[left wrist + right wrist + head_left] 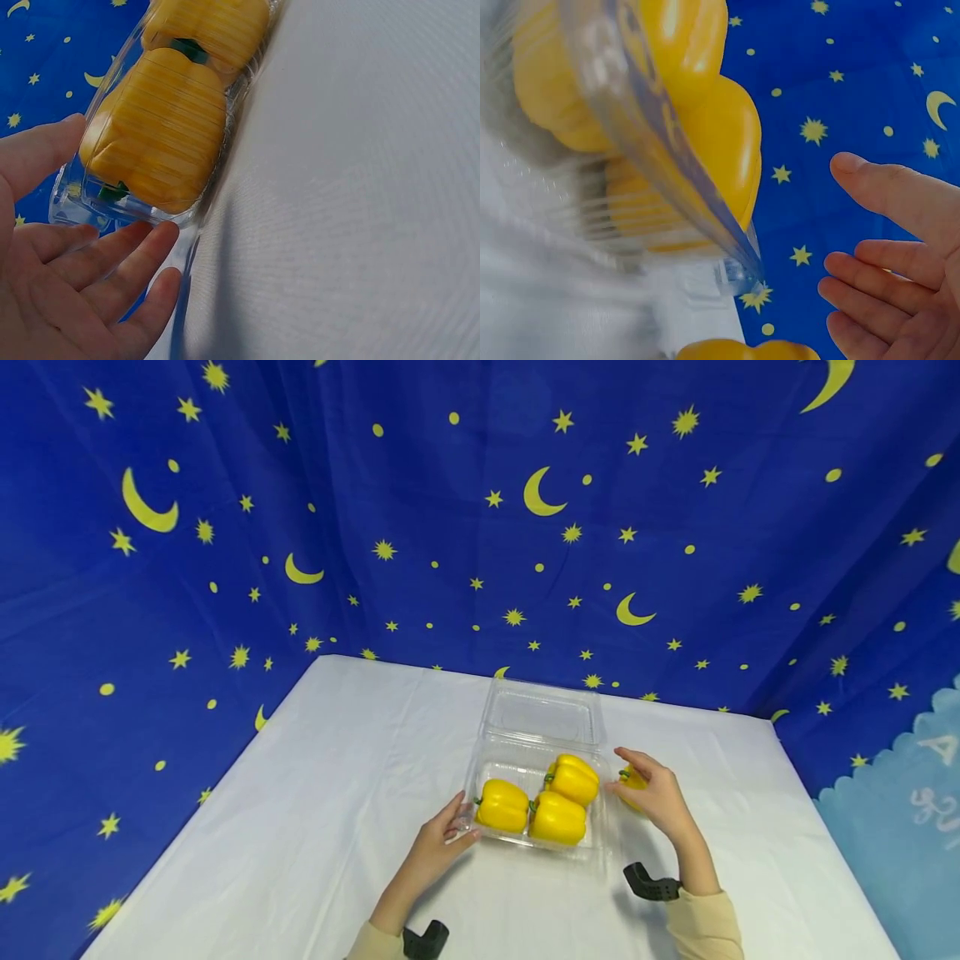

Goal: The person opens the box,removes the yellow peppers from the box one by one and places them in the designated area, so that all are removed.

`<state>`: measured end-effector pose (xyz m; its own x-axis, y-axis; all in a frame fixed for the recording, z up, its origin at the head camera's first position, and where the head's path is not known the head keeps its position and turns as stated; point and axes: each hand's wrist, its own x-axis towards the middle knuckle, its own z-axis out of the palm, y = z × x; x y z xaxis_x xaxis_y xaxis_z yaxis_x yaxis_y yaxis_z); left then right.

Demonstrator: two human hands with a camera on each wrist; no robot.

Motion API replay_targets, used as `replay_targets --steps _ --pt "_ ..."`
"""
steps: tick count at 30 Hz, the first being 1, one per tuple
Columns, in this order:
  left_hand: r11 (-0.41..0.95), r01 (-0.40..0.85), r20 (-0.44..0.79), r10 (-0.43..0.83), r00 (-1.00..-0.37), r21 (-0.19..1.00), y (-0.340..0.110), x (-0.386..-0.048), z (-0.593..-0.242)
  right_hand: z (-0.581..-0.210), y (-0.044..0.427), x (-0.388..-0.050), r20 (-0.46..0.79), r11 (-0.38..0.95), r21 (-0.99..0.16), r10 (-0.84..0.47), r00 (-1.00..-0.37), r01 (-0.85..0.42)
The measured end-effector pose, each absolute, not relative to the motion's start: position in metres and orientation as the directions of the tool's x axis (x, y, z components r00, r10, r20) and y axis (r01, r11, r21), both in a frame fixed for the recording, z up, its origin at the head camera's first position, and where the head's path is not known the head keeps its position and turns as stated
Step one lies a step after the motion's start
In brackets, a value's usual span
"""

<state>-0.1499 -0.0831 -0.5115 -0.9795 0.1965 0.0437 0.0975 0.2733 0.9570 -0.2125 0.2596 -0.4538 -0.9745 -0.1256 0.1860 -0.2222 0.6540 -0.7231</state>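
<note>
A clear plastic clamshell container [517, 768] stands on the table, lid folded back. Three yellow bell peppers sit inside: a left one [502, 806], a front right one [558, 818] and a back right one [576, 779]. My left hand [438, 841] rests at the container's front left corner; in the left wrist view its fingers and thumb spread around that corner. Right of the container, another yellow bell pepper [633, 779] is partly hidden behind my right hand [656, 793]. In the right wrist view that hand's thumb stands apart from its extended fingers, with nothing held between them.
A white cloth covers the table [360, 777]. Behind and along the sides hangs a blue curtain [450, 527] with yellow moons and stars. A light blue panel with white lettering [915, 802] is at the right. Black wrist mounts sit on both forearms.
</note>
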Motion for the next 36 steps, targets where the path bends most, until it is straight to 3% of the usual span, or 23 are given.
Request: replay_targets --steps 21,36 --pt "0.289 0.109 0.053 0.196 -0.979 0.951 -0.085 -0.150 -0.512 -0.459 0.236 -0.212 0.215 0.578 -0.761 -0.203 -0.955 -0.294" --pt "0.307 0.117 0.053 0.207 -0.977 0.944 -0.084 -0.148 -0.511 -0.465 0.227 -0.219 0.219 0.597 -0.729 -0.261 -0.940 -0.335"
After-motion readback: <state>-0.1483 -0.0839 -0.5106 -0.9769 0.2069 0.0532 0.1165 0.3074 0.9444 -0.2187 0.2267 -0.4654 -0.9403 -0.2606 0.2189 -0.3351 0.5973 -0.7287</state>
